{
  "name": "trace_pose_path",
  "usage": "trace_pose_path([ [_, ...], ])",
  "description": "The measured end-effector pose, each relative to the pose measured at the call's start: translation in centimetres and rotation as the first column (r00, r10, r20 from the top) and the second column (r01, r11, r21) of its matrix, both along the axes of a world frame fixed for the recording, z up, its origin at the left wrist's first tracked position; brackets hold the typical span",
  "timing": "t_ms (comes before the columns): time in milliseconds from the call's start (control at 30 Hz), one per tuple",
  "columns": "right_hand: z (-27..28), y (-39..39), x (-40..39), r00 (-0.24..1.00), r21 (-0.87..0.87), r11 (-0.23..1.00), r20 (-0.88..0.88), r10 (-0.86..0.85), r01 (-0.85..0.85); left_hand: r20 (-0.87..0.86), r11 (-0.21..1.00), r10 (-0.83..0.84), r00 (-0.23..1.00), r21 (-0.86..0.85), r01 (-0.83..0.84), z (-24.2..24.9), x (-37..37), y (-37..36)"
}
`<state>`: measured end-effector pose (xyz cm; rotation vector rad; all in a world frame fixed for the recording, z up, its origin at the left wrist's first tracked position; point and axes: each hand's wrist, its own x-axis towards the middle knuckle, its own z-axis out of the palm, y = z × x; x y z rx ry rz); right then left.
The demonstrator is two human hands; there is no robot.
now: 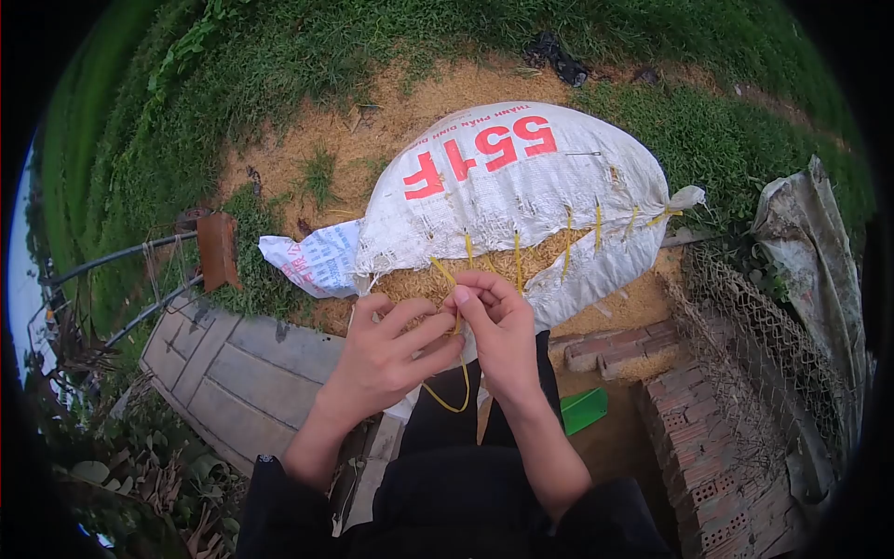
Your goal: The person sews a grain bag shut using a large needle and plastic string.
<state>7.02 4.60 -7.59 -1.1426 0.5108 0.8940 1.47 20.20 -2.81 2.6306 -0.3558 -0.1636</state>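
A bulging white woven sack [549, 182] with red lettering lies on its side in front of me. Golden husks show through its long gap, which yellow string [517, 256] crosses in several stitches. At the near left end of the gap, my right hand [503, 331] pinches the string between thumb and forefinger. My left hand [396, 345] is beside it, fingers curled around the same string; its fingertips are partly hidden. A loose loop of string [466, 391] hangs below both hands. On the sack's upper side rests a thin, needle-like thing [585, 153].
A smaller printed bag [321, 259] lies against the sack's left end. Concrete slabs [261, 363] are at left, near a rusty metal piece [218, 252]. To the right stand a brick wall [694, 447] and netting [773, 345]. A green plastic piece [584, 410] lies below.
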Motion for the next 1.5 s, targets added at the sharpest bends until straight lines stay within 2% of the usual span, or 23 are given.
trace_pose_path([
  [67, 0.0, 0.3, 0.0, 1.000, -0.009, 1.000, 0.012, -0.008, 0.008, -0.017, 1.000, -0.030, 0.999, 0.001, 0.030, -0.2, 0.1, 0.2],
  [133, -0.6, 0.3, -0.3, 0.979, -0.185, 0.982, 0.201, 0.008, 0.030, 0.025, 0.998, 0.059, 0.998, 0.021, -0.059, -0.6, 0.2, 0.4],
  [167, -0.6, 0.2, -0.2, 0.979, -0.187, 0.982, 0.203, 0.007, 0.032, 0.026, 0.998, 0.057, 0.998, 0.019, -0.057, -1.2, 0.3, 0.5],
  [233, -0.5, 0.0, -0.1, 0.957, -0.336, 0.941, 0.255, 0.136, -0.044, 0.069, 0.899, 0.409, 0.910, 0.142, -0.415, -2.3, 1.0, 0.6],
  [267, -0.5, 0.1, -0.3, 0.957, -0.335, 0.941, 0.255, 0.136, -0.045, 0.016, 0.887, 0.429, 0.903, 0.178, -0.425, -2.2, 1.6, 1.0],
  [333, -0.4, 0.3, -0.7, 0.941, -0.398, 0.911, 0.250, 0.226, -0.112, 0.030, 0.893, 0.412, 0.911, 0.185, -0.410, -3.1, 2.3, 1.7],
  [400, -0.3, 0.9, -1.1, 0.939, -0.389, 0.910, 0.239, 0.249, -0.142, 0.044, 0.899, 0.394, 0.918, 0.188, -0.395, -3.8, 2.4, 2.2],
  [600, -0.6, 3.4, -1.1, 0.922, -0.392, 0.895, 0.221, 0.318, -0.215, 0.115, 0.866, 0.493, 0.862, 0.032, -0.499, -4.1, 2.7, 2.5],
  [667, -0.4, 4.4, -0.8, 0.996, -0.251, 0.966, 0.056, 0.075, -0.059, 0.116, 0.879, 0.474, 0.873, -0.018, -0.476, -4.3, 2.8, 2.7],
  [700, -0.7, 4.8, -0.8, 0.996, -0.251, 0.966, 0.058, 0.074, -0.058, 0.117, 0.880, 0.474, 0.873, -0.019, -0.475, -4.3, 2.8, 2.7],
  [767, -1.2, 5.4, -0.9, 0.979, -0.100, 0.978, -0.076, -0.190, 0.182, 0.124, 0.878, 0.478, 0.869, -0.038, -0.478, -4.3, 2.7, 2.8],
  [967, -1.4, 6.6, -0.8, 0.952, -0.051, 0.965, -0.163, -0.261, 0.256, 0.098, 0.871, 0.491, 0.866, -0.067, -0.487, -4.2, 2.2, 2.8],
  [1200, -1.3, 6.8, -1.0, 0.949, -0.072, 0.958, -0.129, -0.286, 0.279, 0.101, 0.864, 0.503, 0.858, -0.089, -0.496, -4.3, 2.3, 3.0],
  [1300, -1.2, 6.9, -0.9, 0.961, -0.093, 0.969, -0.134, -0.241, 0.230, 0.111, 0.867, 0.498, 0.860, -0.098, -0.489, -4.2, 2.3, 3.1],
  [1500, -1.3, 7.0, -1.0, 0.926, -0.052, 0.939, -0.152, -0.345, 0.341, 0.091, 0.870, 0.491, 0.867, -0.101, -0.482, -4.3, 2.2, 3.2],
])
